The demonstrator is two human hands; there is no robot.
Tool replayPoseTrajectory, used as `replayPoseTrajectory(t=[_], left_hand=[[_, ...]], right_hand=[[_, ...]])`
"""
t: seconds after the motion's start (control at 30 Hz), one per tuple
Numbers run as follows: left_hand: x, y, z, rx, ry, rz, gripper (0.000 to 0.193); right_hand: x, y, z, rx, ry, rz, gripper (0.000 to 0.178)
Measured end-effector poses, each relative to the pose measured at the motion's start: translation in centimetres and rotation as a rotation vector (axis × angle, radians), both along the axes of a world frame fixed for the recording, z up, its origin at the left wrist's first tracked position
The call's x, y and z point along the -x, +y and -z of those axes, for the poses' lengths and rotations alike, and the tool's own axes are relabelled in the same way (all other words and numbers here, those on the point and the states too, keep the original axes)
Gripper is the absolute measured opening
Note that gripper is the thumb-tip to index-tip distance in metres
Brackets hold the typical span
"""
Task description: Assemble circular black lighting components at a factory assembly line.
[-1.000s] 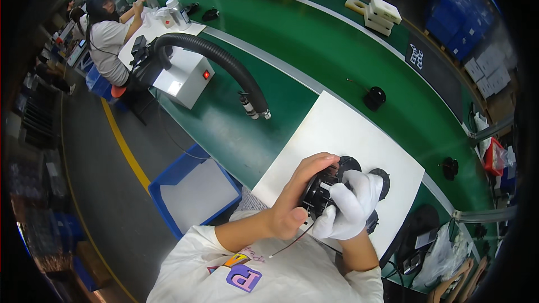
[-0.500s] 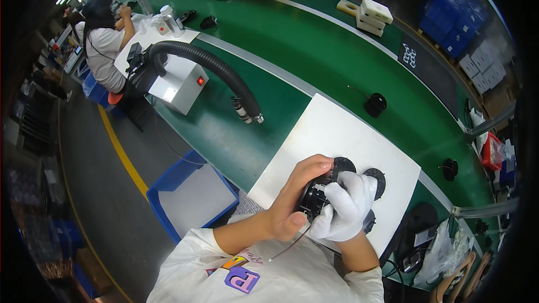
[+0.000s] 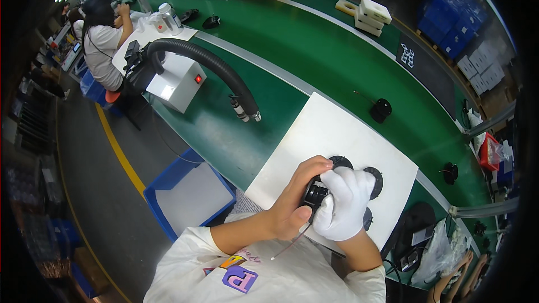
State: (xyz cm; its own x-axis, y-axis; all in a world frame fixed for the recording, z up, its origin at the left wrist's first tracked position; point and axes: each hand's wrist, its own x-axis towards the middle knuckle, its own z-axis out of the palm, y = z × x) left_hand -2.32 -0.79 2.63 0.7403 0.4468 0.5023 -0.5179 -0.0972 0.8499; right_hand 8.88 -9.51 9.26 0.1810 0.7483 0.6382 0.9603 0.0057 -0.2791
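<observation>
My bare left hand [image 3: 292, 197] grips the side of a black round part [image 3: 315, 193] with a thin wire trailing toward my shirt. From the other side, my right hand [image 3: 343, 202], in a white glove, wraps its fingers over the same part and hides much of it. Both hands are above a white board [image 3: 320, 129]. On that board lie several black discs; one disc [image 3: 341, 162] shows beyond my fingers, and another disc [image 3: 373, 183] lies to the right of the glove.
A white box [image 3: 178, 84] with a black flexible hose stands left on the green bench. Below it is a blue bin [image 3: 163, 213]. Black wired parts, one here [image 3: 380, 110], sit on the green belt [image 3: 337, 62]. A person [image 3: 101, 45] works at the far left.
My gloved fingers have closed further over the black part, covering more of its top. The nearer wired part on the green belt has slid right and toward me.
</observation>
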Motion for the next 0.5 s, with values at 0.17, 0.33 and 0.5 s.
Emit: replayPoseTrajectory(t=[0.17, 0.33, 0.5], left_hand=[[1.2, -1.2, -0.4, 0.164, 0.091, 0.119, 0.086], [1.2, -1.3, 0.2, 0.095, 0.139, 0.112, 0.095], [-0.5, -0.2, 1.9, 0.074, 0.161, 0.042, 0.095]], right_hand=[[-1.4, 0.8, 1.3, -0.050, 0.150, -0.373, 0.057], [-1.4, 0.8, 5.6, -0.161, 0.356, -0.486, 0.061], [-0.9, 1.8, 8.7, -0.250, 0.400, -0.242, 0.057]])
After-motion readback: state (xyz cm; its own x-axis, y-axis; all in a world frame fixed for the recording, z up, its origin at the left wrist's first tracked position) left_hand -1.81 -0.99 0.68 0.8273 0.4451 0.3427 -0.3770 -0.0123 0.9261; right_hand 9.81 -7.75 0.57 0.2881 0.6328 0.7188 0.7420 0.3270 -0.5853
